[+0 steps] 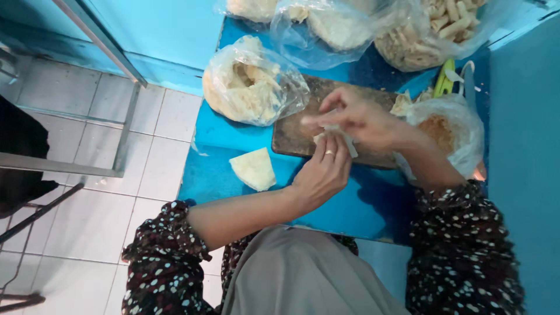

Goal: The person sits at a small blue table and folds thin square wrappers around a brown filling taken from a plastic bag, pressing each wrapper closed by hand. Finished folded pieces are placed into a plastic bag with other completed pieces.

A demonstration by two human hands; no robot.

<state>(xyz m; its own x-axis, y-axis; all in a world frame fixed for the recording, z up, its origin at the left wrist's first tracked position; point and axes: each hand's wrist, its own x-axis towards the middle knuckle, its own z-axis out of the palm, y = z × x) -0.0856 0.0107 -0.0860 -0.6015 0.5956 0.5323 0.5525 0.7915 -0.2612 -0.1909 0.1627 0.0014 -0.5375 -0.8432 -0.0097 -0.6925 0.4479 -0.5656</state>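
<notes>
My left hand [322, 171] and my right hand [356, 119] meet over a dark wooden cutting board [291, 137] on a blue table [221, 175]. Both pinch a small pale wrapper sheet [344, 137], folding it between the fingers; a ring shows on my left hand. A folded triangular pastry [254, 168] lies on the table left of my left wrist. A clear bag of pale wrapper pieces [251, 87] sits left of the board.
More plastic bags of pale food [341, 26] and of rolled sticks [431, 29] stand at the table's far edge. A bag with brown filling [446, 131] sits right of the board, beside a green tool [444, 81]. Tiled floor and a metal frame [125, 122] lie left.
</notes>
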